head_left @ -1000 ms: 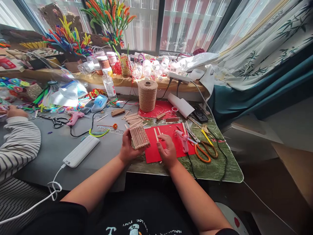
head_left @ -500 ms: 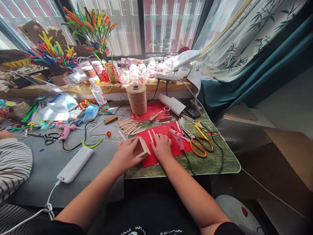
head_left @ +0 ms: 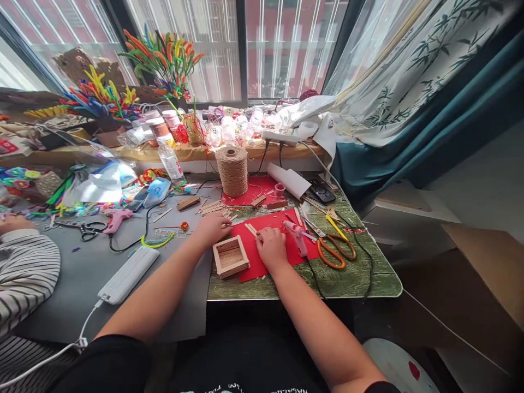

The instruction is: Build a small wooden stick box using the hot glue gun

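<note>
The square wooden box (head_left: 231, 256), built up from craft sticks with its hollow top facing up, stands at the red sheet's left edge. My left hand (head_left: 213, 228) is off it, stretched just beyond, fingers apart over the near side of a pile of craft sticks (head_left: 213, 207). My right hand (head_left: 272, 245) rests on the red sheet (head_left: 254, 268), fingers curled in on a couple of short craft sticks (head_left: 251, 229). Right of that hand lies a pink hot glue gun (head_left: 301, 240), then orange-handled scissors (head_left: 333, 255).
A big twine spool (head_left: 232, 172) stands behind the sticks. A white power strip (head_left: 129, 274) and a second pink glue gun (head_left: 118, 220) lie on the grey mat, with cables trailing. A co-worker's striped sleeve (head_left: 30, 273) is at far left. Crafts and jars crowd the windowsill.
My left hand has set the wooden box down and moved forward to the stick pile. My right hand has stayed by the short sticks, which have shifted slightly. The view has tilted a little.
</note>
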`<control>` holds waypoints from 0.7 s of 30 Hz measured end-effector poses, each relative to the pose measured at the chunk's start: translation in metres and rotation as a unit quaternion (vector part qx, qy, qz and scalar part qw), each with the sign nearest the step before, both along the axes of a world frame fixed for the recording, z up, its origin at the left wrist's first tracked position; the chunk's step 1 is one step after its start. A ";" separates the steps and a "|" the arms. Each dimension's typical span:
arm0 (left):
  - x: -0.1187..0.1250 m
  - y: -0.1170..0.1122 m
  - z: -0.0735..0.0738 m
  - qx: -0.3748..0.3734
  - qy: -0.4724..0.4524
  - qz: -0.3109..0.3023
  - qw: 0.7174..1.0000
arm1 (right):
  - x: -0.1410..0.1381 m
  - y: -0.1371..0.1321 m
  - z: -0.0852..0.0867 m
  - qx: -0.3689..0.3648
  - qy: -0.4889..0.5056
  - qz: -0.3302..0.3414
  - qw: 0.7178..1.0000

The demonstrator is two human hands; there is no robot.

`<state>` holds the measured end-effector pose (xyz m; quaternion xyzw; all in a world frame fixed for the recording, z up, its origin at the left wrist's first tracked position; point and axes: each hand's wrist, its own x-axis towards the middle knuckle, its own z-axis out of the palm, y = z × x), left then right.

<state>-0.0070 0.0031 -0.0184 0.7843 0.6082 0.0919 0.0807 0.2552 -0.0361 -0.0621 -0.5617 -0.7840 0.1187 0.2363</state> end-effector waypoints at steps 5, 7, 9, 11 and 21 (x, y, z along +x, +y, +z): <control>0.003 0.011 -0.004 -0.026 0.031 -0.008 0.999 | 0.001 0.001 -0.006 -0.010 0.034 0.016 0.999; 0.003 0.013 -0.003 -0.035 0.040 -0.002 0.999 | 0.001 0.002 -0.008 -0.018 0.052 0.015 0.998; 0.001 0.014 -0.003 -0.040 0.047 0.008 0.998 | 0.002 0.003 -0.010 -0.025 0.060 0.015 0.998; -0.001 0.015 -0.002 -0.042 0.053 0.023 0.997 | 0.002 0.003 -0.011 -0.024 0.054 0.020 0.998; -0.008 0.027 -0.005 -0.072 0.072 0.104 0.989 | 0.001 0.001 -0.010 -0.012 0.030 0.024 0.999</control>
